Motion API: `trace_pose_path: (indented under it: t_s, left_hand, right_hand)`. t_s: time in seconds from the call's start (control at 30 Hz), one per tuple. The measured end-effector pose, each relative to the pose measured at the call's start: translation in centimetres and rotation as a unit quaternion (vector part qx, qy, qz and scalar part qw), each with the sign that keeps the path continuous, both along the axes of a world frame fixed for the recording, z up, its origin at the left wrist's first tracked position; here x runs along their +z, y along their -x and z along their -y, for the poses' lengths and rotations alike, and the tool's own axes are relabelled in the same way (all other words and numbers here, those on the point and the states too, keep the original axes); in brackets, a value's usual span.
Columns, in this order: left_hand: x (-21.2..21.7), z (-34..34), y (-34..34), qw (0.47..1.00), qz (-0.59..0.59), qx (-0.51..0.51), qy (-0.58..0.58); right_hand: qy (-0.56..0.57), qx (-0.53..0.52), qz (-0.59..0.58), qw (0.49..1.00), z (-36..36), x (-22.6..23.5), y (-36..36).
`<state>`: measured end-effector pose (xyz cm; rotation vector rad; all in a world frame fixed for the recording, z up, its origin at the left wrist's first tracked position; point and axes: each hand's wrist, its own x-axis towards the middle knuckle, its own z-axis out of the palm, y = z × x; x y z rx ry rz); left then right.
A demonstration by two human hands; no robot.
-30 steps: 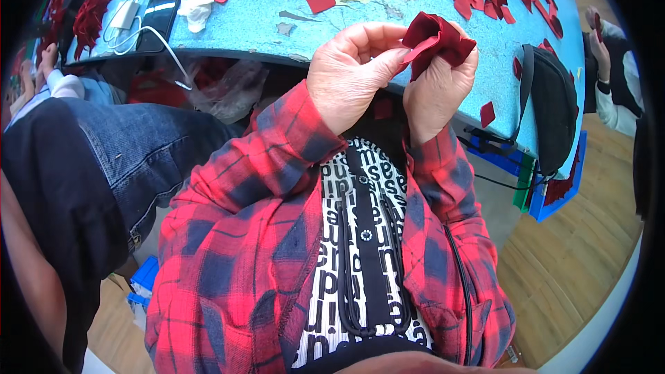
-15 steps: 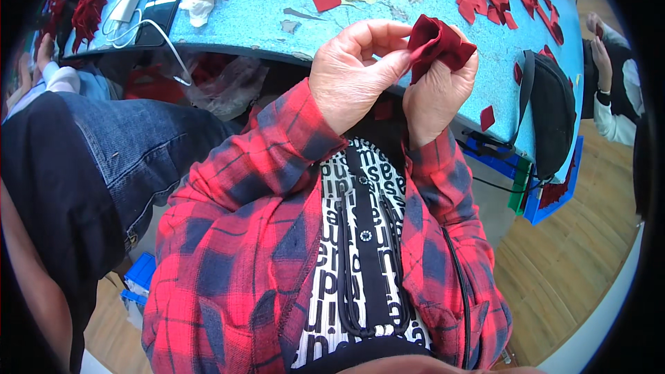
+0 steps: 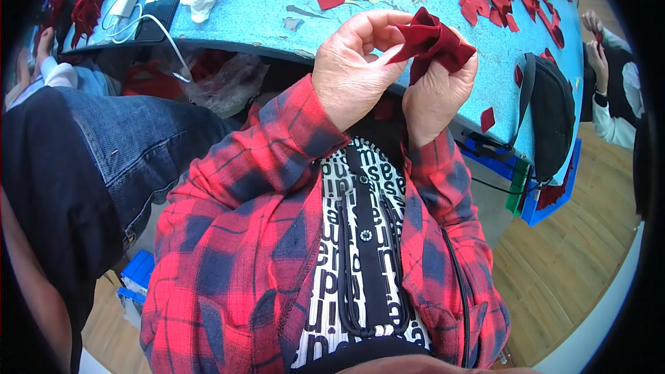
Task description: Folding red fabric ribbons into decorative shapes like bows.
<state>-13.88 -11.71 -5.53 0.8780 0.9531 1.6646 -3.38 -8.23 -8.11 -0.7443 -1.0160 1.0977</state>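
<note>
Phone [image 3: 166, 14] at tabletop's [image 3: 242, 24] left end. Left hand [image 3: 357, 66] half-curled, thumb and fingertips pinching red cloth's [image 3: 431, 36] left tip. Cloth held up over near edge. Right hand [image 3: 441, 100] closed on its base. Black bag [image 3: 551, 118] at near right corner.

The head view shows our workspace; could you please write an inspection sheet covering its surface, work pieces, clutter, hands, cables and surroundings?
Surface: blue table, worn and flaking in patches.
Work pieces: folded red piece held up; loose red pieces scattered at the table's far right.
Clutter: crumpled white tissue; black bag at the right edge.
Hands: right hand grips the folded piece from below; left hand is at its left side, fingertips partly hidden.
Cables: white cable hangs over the front edge.
Surroundings: person in jeans at left; blue bin below the bag; wood-look floor.
</note>
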Motion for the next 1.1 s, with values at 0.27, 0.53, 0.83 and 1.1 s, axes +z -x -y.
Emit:
trace_pose_path:
  t_s: [0.27,0.53,0.83,1.1]
  left_hand:
    - [-0.3,-0.2,0.8,0.999,-0.037,0.024,-0.025]
    - [0.0,0.3,2.1,0.981,0.136,-0.114,0.077]
    - [0.9,0.6,1.5,0.957,-0.263,0.063,-0.103]
    - [0.5,0.8,2.1,0.986,-0.156,0.032,-0.044]
  right_hand:
    - [-0.014,-0.008,0.023,1.000,0.3,-0.2,0.6]
    - [0.114,0.148,-0.087,0.979,0.7,0.1,0.0]
    - [0.353,0.214,-0.258,0.873,1.3,1.1,2.1]
    - [0.278,0.401,-0.355,0.798,0.8,-2.1,0.9]
